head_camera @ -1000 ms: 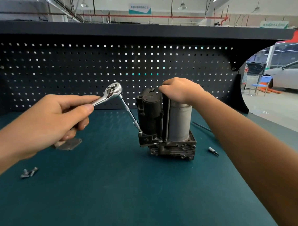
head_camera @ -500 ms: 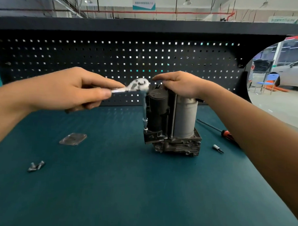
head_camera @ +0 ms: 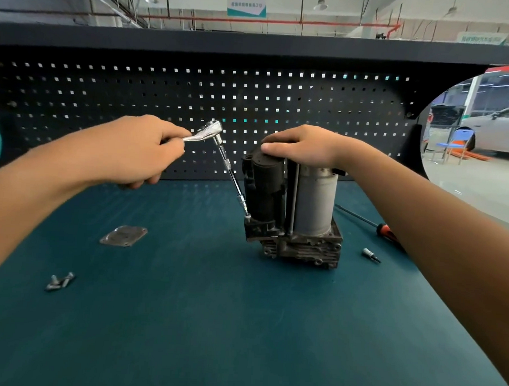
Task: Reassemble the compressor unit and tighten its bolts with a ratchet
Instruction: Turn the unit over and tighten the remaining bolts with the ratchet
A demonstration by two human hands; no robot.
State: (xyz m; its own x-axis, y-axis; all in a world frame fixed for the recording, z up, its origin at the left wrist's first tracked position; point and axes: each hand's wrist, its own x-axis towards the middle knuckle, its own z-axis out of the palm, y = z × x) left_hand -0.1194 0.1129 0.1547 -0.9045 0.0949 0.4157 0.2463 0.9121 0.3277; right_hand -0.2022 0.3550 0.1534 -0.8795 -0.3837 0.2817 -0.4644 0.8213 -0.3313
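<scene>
The compressor unit (head_camera: 293,212) stands upright on the teal bench, a black motor housing on its left and a grey cylinder on its right over a finned metal base. My right hand (head_camera: 305,145) grips its top. My left hand (head_camera: 132,149) grips the handle of the chrome ratchet (head_camera: 209,132). The ratchet's long extension (head_camera: 233,177) slants down to the right, its tip at a bolt on the unit's left shoulder. A flat metal cover plate (head_camera: 123,236) lies to the left, with loose bolts (head_camera: 59,281) nearer me.
A loose socket bit (head_camera: 371,255) and a red-handled screwdriver (head_camera: 384,229) lie right of the unit. A dark pegboard wall (head_camera: 193,102) closes the back of the teal bench (head_camera: 212,322). Beyond the bench's right end is an open workshop floor with a car.
My left hand has swung the ratchet handle: the head rose to beside the unit's top, then moved back left, tilting the extension again. My right hand stayed on the unit.
</scene>
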